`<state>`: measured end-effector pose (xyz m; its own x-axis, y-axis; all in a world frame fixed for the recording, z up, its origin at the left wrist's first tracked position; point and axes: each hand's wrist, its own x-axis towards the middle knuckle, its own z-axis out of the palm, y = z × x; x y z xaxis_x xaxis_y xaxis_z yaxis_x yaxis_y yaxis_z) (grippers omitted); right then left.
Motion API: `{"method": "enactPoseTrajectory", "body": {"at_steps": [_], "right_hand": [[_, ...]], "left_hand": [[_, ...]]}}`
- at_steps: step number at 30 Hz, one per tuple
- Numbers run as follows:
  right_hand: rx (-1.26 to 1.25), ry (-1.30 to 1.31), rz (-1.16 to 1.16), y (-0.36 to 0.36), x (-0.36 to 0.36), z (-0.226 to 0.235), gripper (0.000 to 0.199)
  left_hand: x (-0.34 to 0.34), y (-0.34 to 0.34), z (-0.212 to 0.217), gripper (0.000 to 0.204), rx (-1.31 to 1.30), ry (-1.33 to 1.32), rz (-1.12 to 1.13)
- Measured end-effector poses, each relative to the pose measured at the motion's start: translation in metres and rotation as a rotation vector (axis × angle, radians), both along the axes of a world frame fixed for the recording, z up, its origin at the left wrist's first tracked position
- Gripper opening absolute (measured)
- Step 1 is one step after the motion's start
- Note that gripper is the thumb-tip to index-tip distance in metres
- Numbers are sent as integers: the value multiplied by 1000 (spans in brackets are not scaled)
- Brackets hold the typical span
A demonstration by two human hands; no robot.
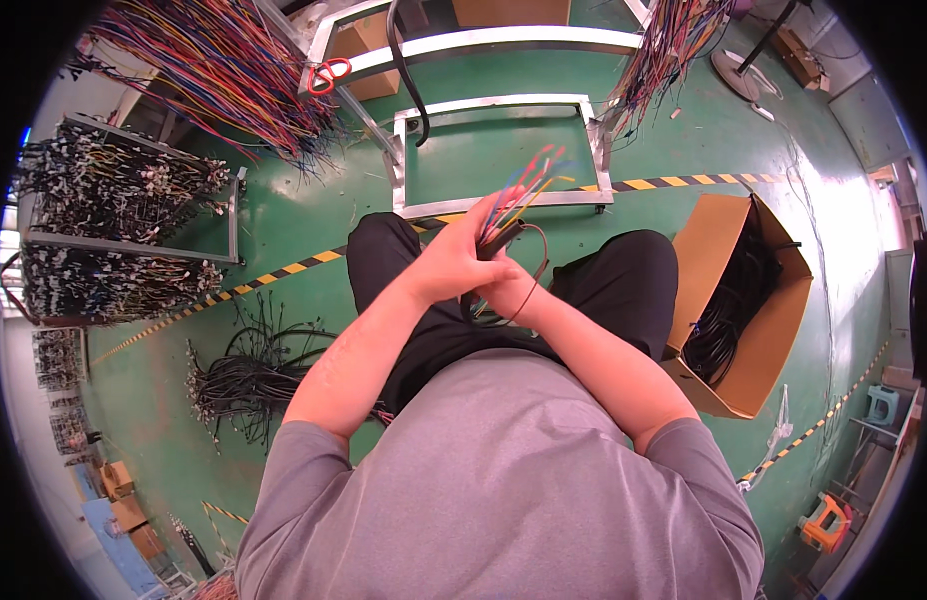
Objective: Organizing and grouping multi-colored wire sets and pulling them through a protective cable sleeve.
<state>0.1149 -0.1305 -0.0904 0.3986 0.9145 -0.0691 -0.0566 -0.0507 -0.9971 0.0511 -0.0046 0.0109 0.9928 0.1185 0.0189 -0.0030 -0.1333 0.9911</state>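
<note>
Above my lap, my left hand (451, 258) is closed round a black sleeve (501, 240). A bundle of thin coloured wires (526, 197), red, blue, yellow and white, fans out of its far end, a little blurred. My right hand (505, 294) is closed just below, close against the left one; its fingers are partly hidden, and the sleeve's lower part runs into it. A dark red wire (546, 262) loops out from the sleeve over the right wrist. More wire ends show under the right hand.
At my right stands an open cardboard box (705, 270) with black cables (738, 310). Black harnesses (248, 375) lie on the floor at left. Ahead is a metal frame (493, 103) with red scissors (328, 76) and hanging wires (233, 80). Racks of connectors (123, 190) stand far left.
</note>
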Motion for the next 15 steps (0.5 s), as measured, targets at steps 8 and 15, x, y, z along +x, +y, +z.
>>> {"method": "enactPoseTrajectory", "body": {"at_steps": [8, 15], "right_hand": [[62, -320, -151, -9, -3, -18, 21], [-143, -121, -72, -48, 33, 58, 17]], "left_hand": [[-13, -20, -22, 76, 480, -71, 180], [-52, -11, -14, 29, 255, 150, 360]]}}
